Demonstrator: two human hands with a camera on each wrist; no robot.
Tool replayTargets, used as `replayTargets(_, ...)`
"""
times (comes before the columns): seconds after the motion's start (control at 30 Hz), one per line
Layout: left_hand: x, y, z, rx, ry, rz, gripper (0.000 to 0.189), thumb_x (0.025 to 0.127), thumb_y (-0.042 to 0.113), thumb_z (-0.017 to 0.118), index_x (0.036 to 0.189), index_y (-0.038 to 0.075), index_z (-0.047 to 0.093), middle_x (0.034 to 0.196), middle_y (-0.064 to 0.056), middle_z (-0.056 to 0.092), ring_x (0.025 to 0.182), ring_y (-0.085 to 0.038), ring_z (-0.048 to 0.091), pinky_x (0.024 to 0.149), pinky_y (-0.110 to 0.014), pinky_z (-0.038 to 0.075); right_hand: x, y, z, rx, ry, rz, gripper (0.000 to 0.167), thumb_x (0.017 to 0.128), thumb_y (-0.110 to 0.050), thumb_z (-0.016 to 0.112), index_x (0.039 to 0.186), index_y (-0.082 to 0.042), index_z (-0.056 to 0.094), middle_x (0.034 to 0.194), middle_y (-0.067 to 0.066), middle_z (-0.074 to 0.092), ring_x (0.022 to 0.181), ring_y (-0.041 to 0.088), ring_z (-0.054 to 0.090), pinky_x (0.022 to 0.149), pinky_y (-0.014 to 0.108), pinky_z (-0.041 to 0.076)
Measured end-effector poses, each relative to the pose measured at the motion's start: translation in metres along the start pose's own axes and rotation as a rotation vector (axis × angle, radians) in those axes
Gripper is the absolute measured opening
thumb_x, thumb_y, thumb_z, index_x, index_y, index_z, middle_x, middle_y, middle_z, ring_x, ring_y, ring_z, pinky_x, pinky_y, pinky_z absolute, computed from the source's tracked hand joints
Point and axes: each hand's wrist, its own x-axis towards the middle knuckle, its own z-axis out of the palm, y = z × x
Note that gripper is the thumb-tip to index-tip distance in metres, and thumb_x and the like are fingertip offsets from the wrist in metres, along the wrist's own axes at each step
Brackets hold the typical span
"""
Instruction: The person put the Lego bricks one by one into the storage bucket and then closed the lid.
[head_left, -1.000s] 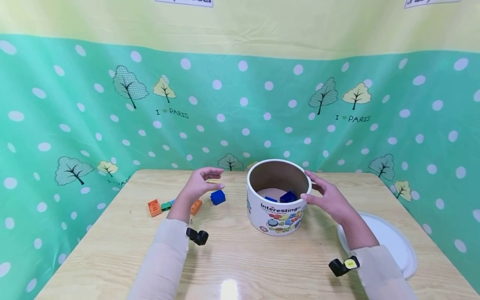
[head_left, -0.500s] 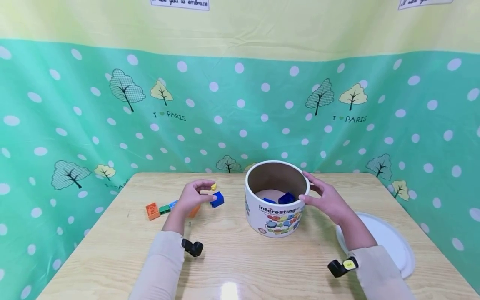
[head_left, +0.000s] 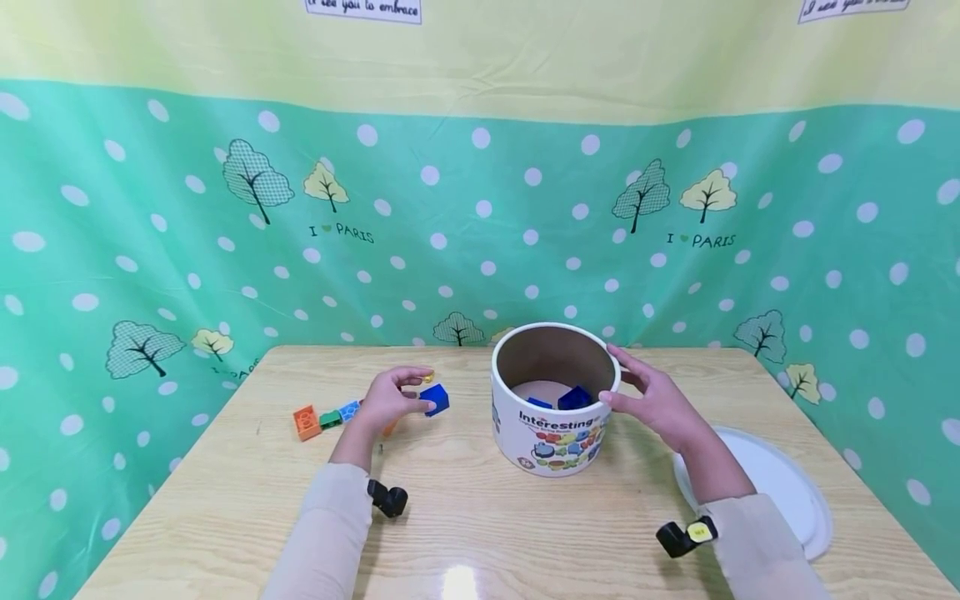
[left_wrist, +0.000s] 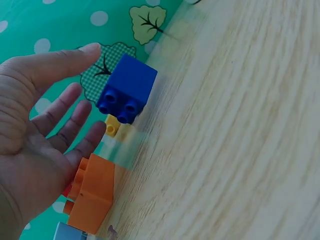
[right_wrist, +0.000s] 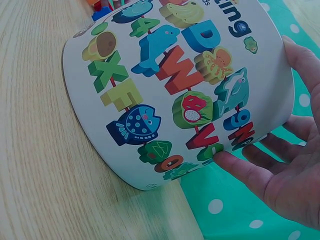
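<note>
My left hand [head_left: 392, 402] is low over the table, thumb and fingers spread around a blue brick [left_wrist: 127, 87]. In the left wrist view the thumb and fingertips look apart from the brick. A small yellow brick [left_wrist: 112, 125] shows just beyond the fingertips. By the palm lies an orange brick [left_wrist: 94, 192], mostly hidden in the head view. My right hand [head_left: 660, 404] rests against the right side of a white printed bucket [head_left: 551, 446], thumb and nearly straight fingers touching its outer wall. Inside the bucket lie dark blue bricks [head_left: 574, 398].
Left of my left hand are an orange brick [head_left: 306, 422], a green brick [head_left: 330, 419] and a light blue brick [head_left: 350, 410]. A white round lid [head_left: 780, 483] lies under the right forearm. A polka-dot curtain [head_left: 487, 225] hangs behind the wooden table [head_left: 510, 533].
My left hand has lowered and drawn slightly left and nearer, its thumb now beside the blue brick. The right hand and bucket have stayed in place.
</note>
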Motion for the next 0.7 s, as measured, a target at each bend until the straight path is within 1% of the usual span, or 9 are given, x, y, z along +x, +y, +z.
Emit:
replayTargets(0.1, 0.0019, 0.0001, 0.0006, 0.061, 0.004, -0.026, 0.061, 0.074, 0.001, 0.083, 0.131, 0.009, 0.062, 0.134, -0.016, 0.052, 0.120, -0.039, 0.054, 0.091, -0.041, 0.053, 0.0001, 0.0006, 0.0002, 0.011, -0.002, -0.010, 0.083, 0.090, -0.026, 0.072, 0.156, -0.017, 0.024, 0.159, 0.017, 0.020, 0.141, 0.046, 0.022, 0.104, 0.064, 0.033)
replayTargets(0.17, 0.0032, 0.0001, 0.0014, 0.107, 0.003, -0.028, 0.062, 0.074, 0.000, 0.083, 0.131, 0.010, 0.063, 0.132, -0.015, 0.054, 0.118, -0.038, 0.056, 0.089, -0.040, 0.054, 0.0003, 0.0010, 0.0003, 0.015, -0.002, -0.017, 0.082, 0.090, -0.025, 0.072, 0.156, -0.016, 0.024, 0.159, 0.017, 0.020, 0.141, 0.046, 0.022, 0.104, 0.064, 0.033)
replayTargets(0.27, 0.0046, 0.0000, 0.0028, 0.195, 0.005, -0.028, 0.061, 0.073, 0.002, 0.084, 0.130, 0.011, 0.063, 0.126, -0.012, 0.059, 0.115, -0.033, 0.059, 0.092, -0.042, 0.053, 0.0002, 0.0014, 0.0002, 0.015, -0.002, -0.019, 0.082, 0.090, -0.026, 0.072, 0.156, -0.016, 0.024, 0.159, 0.017, 0.020, 0.141, 0.046, 0.022, 0.103, 0.064, 0.034)
replayTargets(0.37, 0.0049, 0.0003, 0.0041, 0.245, 0.017, -0.033, 0.057, 0.074, 0.002, 0.084, 0.128, 0.009, 0.065, 0.119, -0.010, 0.064, 0.111, -0.030, 0.060, 0.095, -0.044, 0.051, 0.0004, 0.0019, 0.0003, 0.020, -0.003, -0.016, 0.082, 0.090, -0.025, 0.072, 0.156, -0.016, 0.024, 0.159, 0.017, 0.020, 0.141, 0.046, 0.022, 0.104, 0.064, 0.033)
replayTargets(0.43, 0.0051, -0.0001, 0.0042, 0.255, 0.027, -0.046, 0.053, 0.076, 0.002, 0.083, 0.126, 0.009, 0.067, 0.117, -0.010, 0.065, 0.109, -0.029, 0.061, 0.095, -0.045, 0.050, 0.0004, 0.0020, 0.0006, 0.023, -0.002, -0.013, 0.082, 0.090, -0.025, 0.072, 0.156, -0.017, 0.024, 0.159, 0.017, 0.020, 0.141, 0.045, 0.022, 0.104, 0.064, 0.033)
replayTargets(0.57, 0.0050, 0.0007, 0.0032, 0.230, 0.036, -0.066, 0.048, 0.078, 0.002, 0.081, 0.124, 0.010, 0.068, 0.118, -0.010, 0.064, 0.108, -0.030, 0.061, 0.092, -0.044, 0.052, 0.0007, 0.0024, 0.0011, 0.028, -0.001, -0.012, 0.082, 0.090, -0.026, 0.072, 0.156, -0.018, 0.025, 0.159, 0.017, 0.020, 0.141, 0.045, 0.022, 0.104, 0.064, 0.034)
replayTargets(0.7, 0.0032, 0.0058, 0.0021, 0.212, 0.038, -0.059, 0.046, 0.079, 0.005, 0.080, 0.123, 0.012, 0.069, 0.119, -0.010, 0.064, 0.108, -0.030, 0.061, 0.088, -0.041, 0.053, 0.0008, 0.0022, 0.0009, 0.023, 0.000, -0.013, 0.082, 0.090, -0.026, 0.072, 0.156, -0.019, 0.025, 0.159, 0.016, 0.021, 0.141, 0.045, 0.022, 0.103, 0.064, 0.034)
